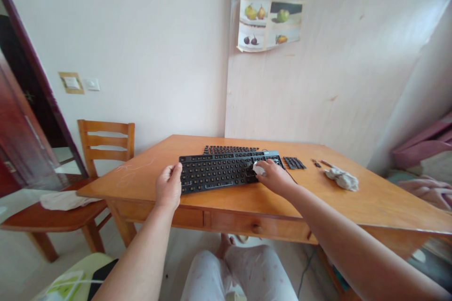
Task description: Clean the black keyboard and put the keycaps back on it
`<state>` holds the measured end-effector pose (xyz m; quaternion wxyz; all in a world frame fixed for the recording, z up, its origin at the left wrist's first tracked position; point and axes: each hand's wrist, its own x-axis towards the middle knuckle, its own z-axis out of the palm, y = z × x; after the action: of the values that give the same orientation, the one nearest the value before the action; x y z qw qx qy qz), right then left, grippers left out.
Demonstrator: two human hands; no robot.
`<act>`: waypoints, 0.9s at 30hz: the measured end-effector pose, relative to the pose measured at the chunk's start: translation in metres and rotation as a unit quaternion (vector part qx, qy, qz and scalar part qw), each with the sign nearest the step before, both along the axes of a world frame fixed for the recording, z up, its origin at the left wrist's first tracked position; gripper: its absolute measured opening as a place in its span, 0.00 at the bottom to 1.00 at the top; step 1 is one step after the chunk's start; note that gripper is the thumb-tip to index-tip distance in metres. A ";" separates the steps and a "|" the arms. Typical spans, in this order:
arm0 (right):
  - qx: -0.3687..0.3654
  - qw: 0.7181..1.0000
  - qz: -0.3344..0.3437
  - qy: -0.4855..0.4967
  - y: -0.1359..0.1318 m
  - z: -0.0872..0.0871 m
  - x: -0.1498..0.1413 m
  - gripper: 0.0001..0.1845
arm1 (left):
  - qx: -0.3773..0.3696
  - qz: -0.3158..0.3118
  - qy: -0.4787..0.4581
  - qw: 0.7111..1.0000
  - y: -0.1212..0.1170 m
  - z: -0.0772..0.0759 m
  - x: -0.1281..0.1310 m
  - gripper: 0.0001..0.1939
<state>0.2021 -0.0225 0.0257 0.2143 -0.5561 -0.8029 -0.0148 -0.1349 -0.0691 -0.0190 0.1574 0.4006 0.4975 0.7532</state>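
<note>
A black keyboard [215, 172] with its keycaps off, the switches bare, is tilted up at the near side of the wooden table. My left hand [169, 185] grips its left end, the thumb on the front face. A crumpled white tissue or wipe [259, 168] is pinched in my right hand [273, 176], which presses it to the right part of the keyboard. Behind the keyboard lie rows of loose black keycaps [231, 149]. Another group of keycaps [294, 163] sits to the right of it.
A crumpled grey-white cloth [342, 179] and small tools [317, 163] lie on the right of the wooden table [339, 207]. A wooden chair [106, 141] with a white cloth [67, 200] on its seat stands at the left. Fruit pictures [270, 23] hang on the wall.
</note>
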 end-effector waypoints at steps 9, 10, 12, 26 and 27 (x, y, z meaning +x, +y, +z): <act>0.016 0.999 0.027 0.027 0.022 0.009 -0.005 0.15 | -0.006 -0.003 0.004 1.000 0.000 -0.001 -0.001 0.20; 0.013 0.999 0.032 0.032 0.025 0.010 -0.006 0.16 | -0.005 -0.003 0.005 1.000 0.000 -0.001 -0.002 0.20; 0.002 0.999 0.039 0.038 0.031 0.010 -0.008 0.20 | -0.003 -0.006 0.005 1.000 0.001 -0.002 -0.002 0.20; -0.005 1.000 -0.005 0.001 0.040 0.028 -0.027 0.13 | -0.009 0.015 0.029 0.999 -0.002 0.001 0.000 0.19; -0.005 1.000 -0.002 -0.002 0.039 0.028 -0.030 0.13 | -0.007 0.014 0.028 0.999 -0.002 0.000 0.000 0.19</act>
<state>0.1725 0.0165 0.0534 0.2096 -0.5587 -0.8024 -0.0119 -0.1349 -0.0713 -0.0186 0.1358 0.4136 0.5128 0.7399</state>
